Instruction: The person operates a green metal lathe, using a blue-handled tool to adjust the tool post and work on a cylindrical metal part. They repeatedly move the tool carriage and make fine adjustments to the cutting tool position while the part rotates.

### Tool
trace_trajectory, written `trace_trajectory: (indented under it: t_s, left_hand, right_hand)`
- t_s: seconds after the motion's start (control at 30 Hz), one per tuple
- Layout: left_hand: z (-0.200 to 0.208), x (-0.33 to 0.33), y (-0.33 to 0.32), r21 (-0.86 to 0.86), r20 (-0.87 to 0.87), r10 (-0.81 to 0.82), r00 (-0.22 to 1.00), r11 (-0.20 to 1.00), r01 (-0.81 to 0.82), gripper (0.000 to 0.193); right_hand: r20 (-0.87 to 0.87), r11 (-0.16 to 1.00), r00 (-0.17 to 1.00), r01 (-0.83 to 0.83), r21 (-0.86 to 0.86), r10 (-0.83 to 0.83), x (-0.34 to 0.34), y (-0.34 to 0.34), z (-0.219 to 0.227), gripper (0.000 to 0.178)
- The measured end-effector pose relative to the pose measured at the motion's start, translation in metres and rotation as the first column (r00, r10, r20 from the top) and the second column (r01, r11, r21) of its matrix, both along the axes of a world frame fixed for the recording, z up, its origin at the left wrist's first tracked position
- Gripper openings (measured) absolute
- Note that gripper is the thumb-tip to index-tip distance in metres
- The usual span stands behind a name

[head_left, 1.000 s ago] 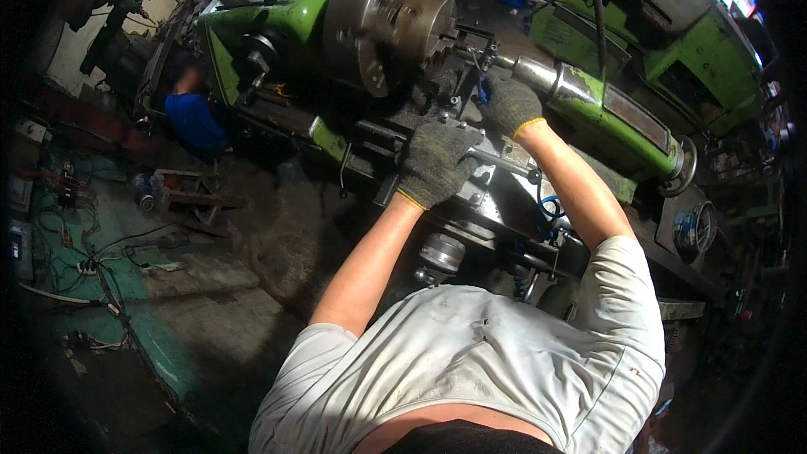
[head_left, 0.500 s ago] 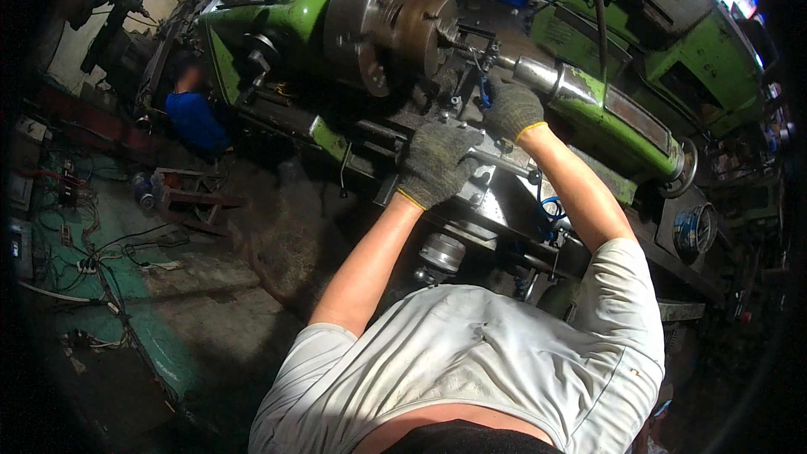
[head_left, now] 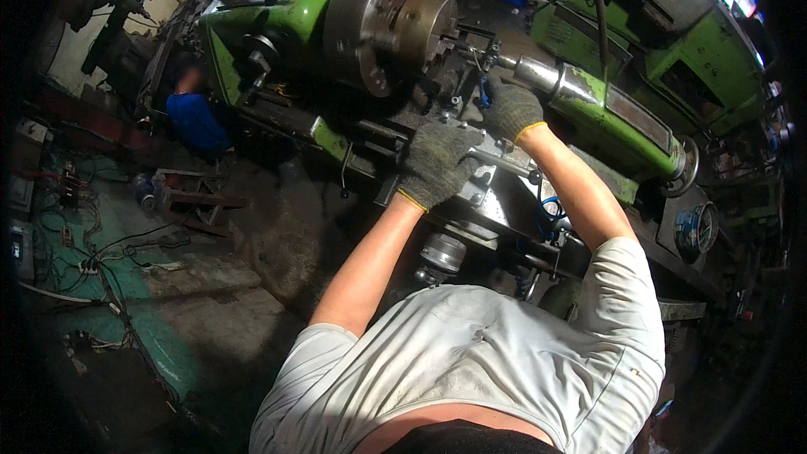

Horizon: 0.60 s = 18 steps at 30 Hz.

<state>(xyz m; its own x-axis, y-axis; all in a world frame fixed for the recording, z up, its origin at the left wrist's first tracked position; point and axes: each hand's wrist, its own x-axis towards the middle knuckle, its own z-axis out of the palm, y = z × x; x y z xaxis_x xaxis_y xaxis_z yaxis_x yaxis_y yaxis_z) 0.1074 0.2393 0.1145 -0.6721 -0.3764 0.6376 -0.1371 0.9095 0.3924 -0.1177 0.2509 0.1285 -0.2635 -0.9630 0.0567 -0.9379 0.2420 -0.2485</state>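
My left hand [head_left: 437,165], in a dark grey knit glove with a yellow cuff, lies curled over the near left side of the lathe's tool post [head_left: 476,187]. A ball-ended lever [head_left: 535,176] runs toward it; what its fingers grip is hidden. My right hand [head_left: 513,111], gloved alike, is closed beyond the tool post, beside a blue hose nozzle [head_left: 484,91]; its fingertips are hidden. Ahead on the left, a round brownish metal workpiece [head_left: 420,32] sits in the large steel chuck [head_left: 357,25], whose jaws look blurred. A tool in the tailstock quill [head_left: 538,76] points at the workpiece.
The green tailstock [head_left: 626,122] with its handwheel [head_left: 685,166] stands to the right. Below the tool post is a round metal handwheel hub [head_left: 444,254]. A person in blue [head_left: 195,122] is low at the far left. Cables [head_left: 109,273] lie across the green floor.
The blurred chuck and workpiece show a different turn position. Curled shavings seen at the workpiece's face have gone from there. Both my hands stay in place.
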Motion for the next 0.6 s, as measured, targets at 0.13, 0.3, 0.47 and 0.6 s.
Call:
trace_trajectory:
  t_s: [0.13, 0.3, 0.47, 0.6]
  left_hand:
    - [-0.001, 0.001, 0.000, -0.007, 0.009, 0.006, 1.000, 1.000, -0.006, 0.038]
    - [0.000, 0.000, -0.001, -0.007, 0.016, -0.001, 1.000, 1.000, 0.002, 0.037]
    - [-0.001, 0.000, 0.000, -0.004, 0.003, 0.004, 1.000, 1.000, -0.004, 0.037]
    - [-0.002, 0.001, -0.002, -0.008, -0.006, 0.001, 1.000, 1.000, -0.001, 0.036]
  right_hand:
    - [-0.030, 0.999, 0.999, -0.032, -0.036, 0.031, -0.004, 0.002, -0.004, 0.053]
    - [-0.006, 0.995, 1.000, -0.009, -0.098, 0.009, -0.009, -0.003, -0.010, 0.047]
    - [0.171, 0.996, 0.985, 0.051, -0.076, -0.038, -0.018, -0.019, -0.006, 0.045]
    - [0.103, 0.996, 0.995, 0.007, -0.091, 0.003, -0.017, -0.023, 0.002, 0.044]
